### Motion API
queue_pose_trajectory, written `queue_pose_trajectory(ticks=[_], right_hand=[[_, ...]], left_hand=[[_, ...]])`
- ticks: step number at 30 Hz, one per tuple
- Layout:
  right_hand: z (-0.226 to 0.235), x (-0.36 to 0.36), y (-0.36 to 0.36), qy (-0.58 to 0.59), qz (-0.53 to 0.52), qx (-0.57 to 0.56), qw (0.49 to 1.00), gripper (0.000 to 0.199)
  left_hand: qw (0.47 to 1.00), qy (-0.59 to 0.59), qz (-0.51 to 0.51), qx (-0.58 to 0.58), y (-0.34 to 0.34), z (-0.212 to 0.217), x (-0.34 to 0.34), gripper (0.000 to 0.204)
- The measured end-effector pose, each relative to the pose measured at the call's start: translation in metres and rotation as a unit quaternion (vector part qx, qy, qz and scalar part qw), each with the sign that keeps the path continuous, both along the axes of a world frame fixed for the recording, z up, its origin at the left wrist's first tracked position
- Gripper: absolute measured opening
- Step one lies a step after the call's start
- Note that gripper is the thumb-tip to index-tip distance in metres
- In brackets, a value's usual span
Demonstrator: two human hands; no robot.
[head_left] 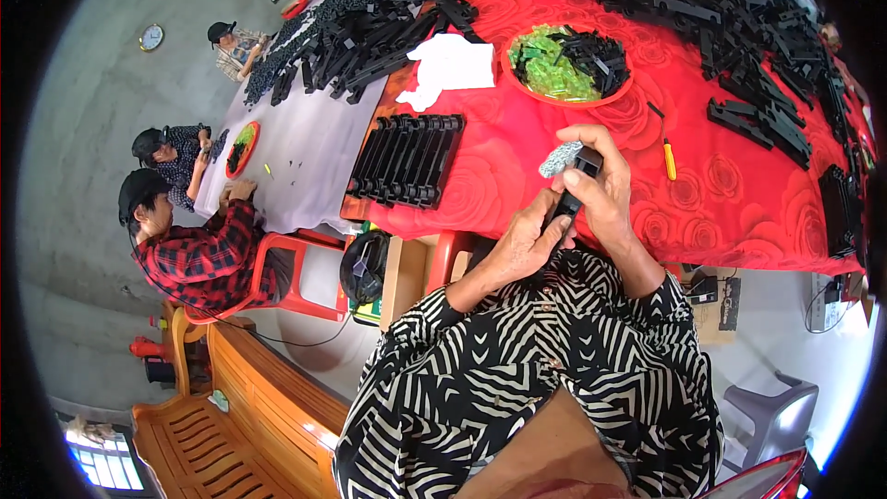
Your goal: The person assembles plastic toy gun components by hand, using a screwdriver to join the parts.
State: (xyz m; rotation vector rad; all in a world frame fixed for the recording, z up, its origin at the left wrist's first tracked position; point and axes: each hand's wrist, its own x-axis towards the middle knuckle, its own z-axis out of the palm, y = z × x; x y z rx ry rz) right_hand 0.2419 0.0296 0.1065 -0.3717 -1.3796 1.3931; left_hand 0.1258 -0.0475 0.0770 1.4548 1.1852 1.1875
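Observation:
Both hands are closed around one long black plastic part (575, 187), held up in front of my chest at the table's near edge. My left hand (525, 242) grips its lower end, thumb along the side. Higher up, my right hand (602, 189) wraps the other end with the thumb pressed on it. A speckled grey-white wrap (560, 159) shows by the right fingertips; whether it sits on a finger cannot be made out. Just beyond is a red bowl (565, 103) with green translucent pieces (554, 74) and small black pieces (596, 63).
Black parts lie in a neat row (407, 161) on the left, near a white cloth (453, 65). A yellow-handled hook tool (670, 159) lies right on the red tablecloth (684, 222). Heaped black parts (665, 0) fill the far right. Several people sit at left, one in a plaid shirt (203, 249).

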Motion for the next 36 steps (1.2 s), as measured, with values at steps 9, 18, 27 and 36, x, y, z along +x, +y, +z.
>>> queue_pose_trajectory(ticks=[9, 18, 27, 36], right_hand=[[-0.003, 0.008, 0.007, 0.160, 0.156, -0.167, 0.960, 0.029], [-0.001, 0.006, 0.002, 0.095, 0.071, -0.155, 0.981, 0.025], [-0.003, 0.003, -0.010, 0.086, -0.040, -0.161, 0.982, 0.027], [-0.011, 0.001, -0.001, 0.080, -0.012, -0.159, 0.984, 0.026]], left_hand=[[0.993, 0.097, -0.056, 0.029, -0.003, 0.006, 0.003, 0.037], [0.993, 0.085, -0.084, 0.006, -0.002, 0.004, -0.001, 0.047], [0.995, 0.077, -0.057, 0.029, -0.004, 0.004, 0.005, 0.046], [0.996, 0.082, -0.023, 0.002, -0.003, -0.006, 0.001, 0.042]])
